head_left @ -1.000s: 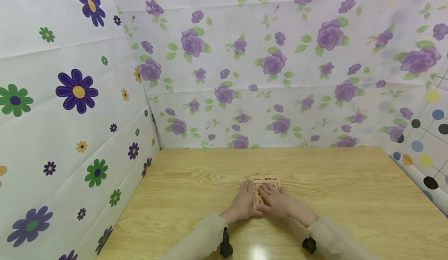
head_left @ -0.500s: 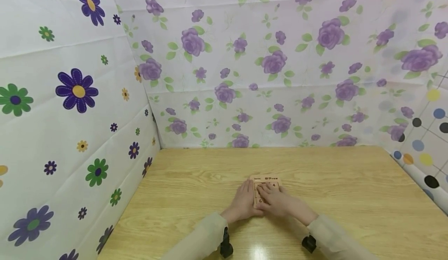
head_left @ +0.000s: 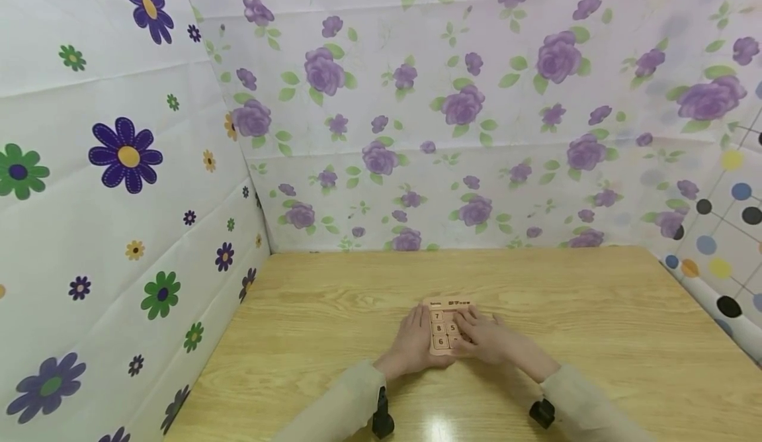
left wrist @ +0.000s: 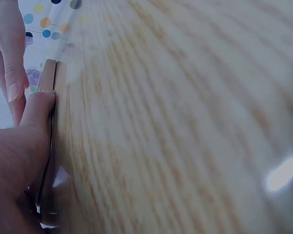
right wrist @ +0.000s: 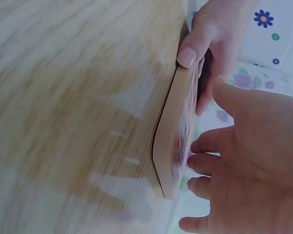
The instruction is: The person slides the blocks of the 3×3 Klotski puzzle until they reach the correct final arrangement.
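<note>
A wooden number sliding puzzle (head_left: pixel 439 329) lies flat on the table, with tiles 7, 8, 5 and 6 showing. My left hand (head_left: pixel 413 344) grips it, fingers along the left side and thumb at the near edge; the left wrist view shows that thumb (left wrist: pixel 39 108) against the puzzle's side. Over the right part of the board is my right hand (head_left: pixel 493 340), fingers loosely bent and fingertips on or close over the tiles. This hand hides the right-hand tiles. In the right wrist view, its fingers (right wrist: pixel 207 163) hover beside the board's face.
The wood-grain table (head_left: pixel 333 296) extends around the puzzle on all sides. Flower-printed cloth (head_left: pixel 381 98) hangs behind it and a daisy-printed cloth (head_left: pixel 119 230) on the left. Dotted cloth (head_left: pixel 723 230) stands at the right. Each wrist wears a black camera band.
My right hand has shifted right across the puzzle, uncovering tiles on the left and middle and covering the 4 at the upper right. The left hand keeps its hold.
</note>
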Tool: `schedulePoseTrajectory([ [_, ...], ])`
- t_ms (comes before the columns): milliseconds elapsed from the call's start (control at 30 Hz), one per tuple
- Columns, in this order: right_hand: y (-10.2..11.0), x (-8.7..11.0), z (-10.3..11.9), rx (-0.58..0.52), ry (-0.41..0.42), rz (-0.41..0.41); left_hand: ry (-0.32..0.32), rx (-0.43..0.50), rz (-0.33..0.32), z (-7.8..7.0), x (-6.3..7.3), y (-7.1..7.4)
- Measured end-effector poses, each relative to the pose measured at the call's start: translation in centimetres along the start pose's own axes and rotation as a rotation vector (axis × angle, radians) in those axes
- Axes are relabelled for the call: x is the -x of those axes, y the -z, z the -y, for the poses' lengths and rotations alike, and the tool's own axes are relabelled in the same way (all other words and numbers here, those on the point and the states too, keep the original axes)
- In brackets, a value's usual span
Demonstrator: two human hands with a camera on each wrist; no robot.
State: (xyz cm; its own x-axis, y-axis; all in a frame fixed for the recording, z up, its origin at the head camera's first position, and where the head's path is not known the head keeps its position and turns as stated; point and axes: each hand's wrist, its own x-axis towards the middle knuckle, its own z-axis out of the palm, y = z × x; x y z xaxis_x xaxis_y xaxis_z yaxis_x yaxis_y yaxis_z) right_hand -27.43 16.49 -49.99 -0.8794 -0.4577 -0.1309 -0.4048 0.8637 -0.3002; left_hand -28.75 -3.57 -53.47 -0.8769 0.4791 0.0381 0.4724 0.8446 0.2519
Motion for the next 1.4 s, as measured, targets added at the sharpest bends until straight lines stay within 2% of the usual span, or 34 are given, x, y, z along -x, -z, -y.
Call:
schedulePoseTrajectory([
  [200,0.1,0.3,-0.4,-0.004,-0.014,-0.015,0.003,0.002,-0.001,0.0,0.0,0.0],
  [700,0.3,0.8,0.1,-0.007,-0.021,0.023,0.016,0.018,0.017,0.2,-0.1,-0.5],
  [1033,0.2,0.2,0.9,0.022,0.006,0.011,-0.009,-0.001,-0.037,0.3,-0.1,-0.4],
  [1400,0.0,-0.3,1.5,0.013,0.008,0.045,-0.028,-0.044,-0.04,0.3,0.2,-0.2],
])
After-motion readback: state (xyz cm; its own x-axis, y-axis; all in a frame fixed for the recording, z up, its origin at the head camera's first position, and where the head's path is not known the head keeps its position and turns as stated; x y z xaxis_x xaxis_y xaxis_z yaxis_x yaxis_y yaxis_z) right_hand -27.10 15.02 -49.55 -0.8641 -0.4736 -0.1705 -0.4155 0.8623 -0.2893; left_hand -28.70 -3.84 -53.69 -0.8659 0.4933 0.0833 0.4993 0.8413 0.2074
